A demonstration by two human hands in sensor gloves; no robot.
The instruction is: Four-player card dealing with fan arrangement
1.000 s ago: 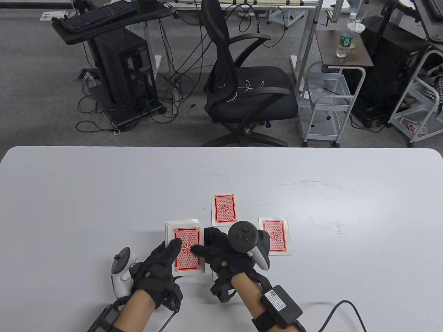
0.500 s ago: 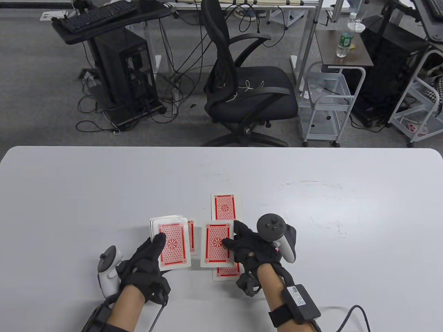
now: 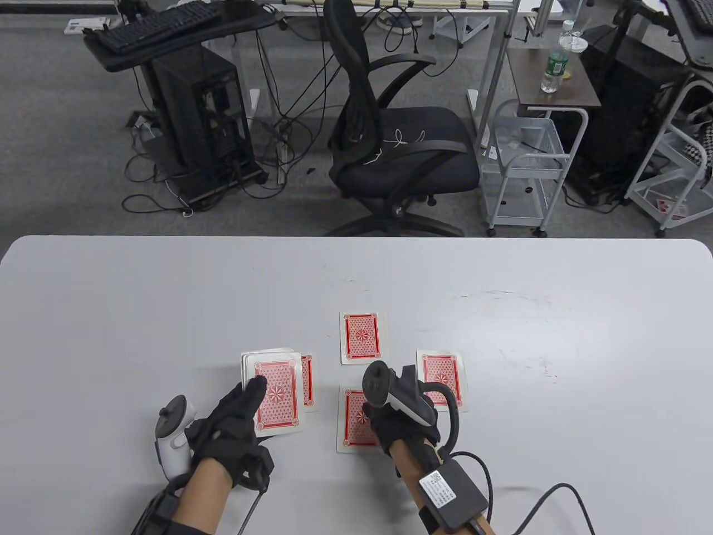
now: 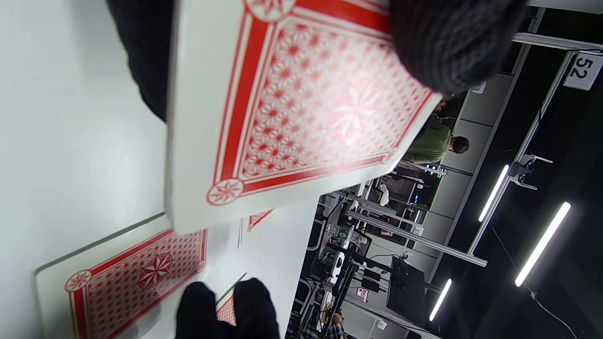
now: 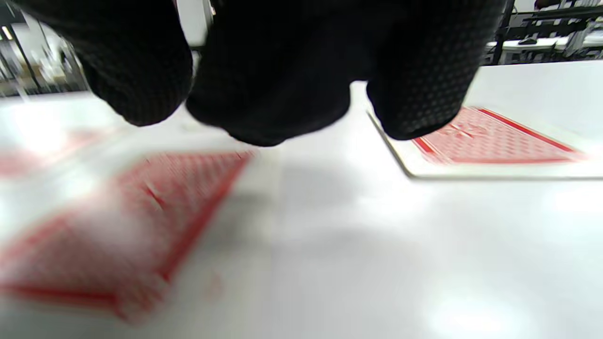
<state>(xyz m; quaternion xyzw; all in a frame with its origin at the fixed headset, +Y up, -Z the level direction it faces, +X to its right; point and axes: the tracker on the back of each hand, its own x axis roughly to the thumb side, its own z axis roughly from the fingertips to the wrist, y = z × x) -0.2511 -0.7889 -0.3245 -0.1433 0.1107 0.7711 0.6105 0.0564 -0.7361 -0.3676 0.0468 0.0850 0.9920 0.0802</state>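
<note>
White table [image 3: 111, 312] before me: four cards face down, my left hand [image 3: 234, 429] gripping the deck [image 3: 273, 393]; right hand [image 3: 398, 418], grip unclear, has set its card [image 3: 353, 426] down.

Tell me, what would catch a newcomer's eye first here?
Red-backed cards lie face down on the white table. The left hand holds the deck; the right hand rests on the near card. Behind the table stands a black office chair.
</note>
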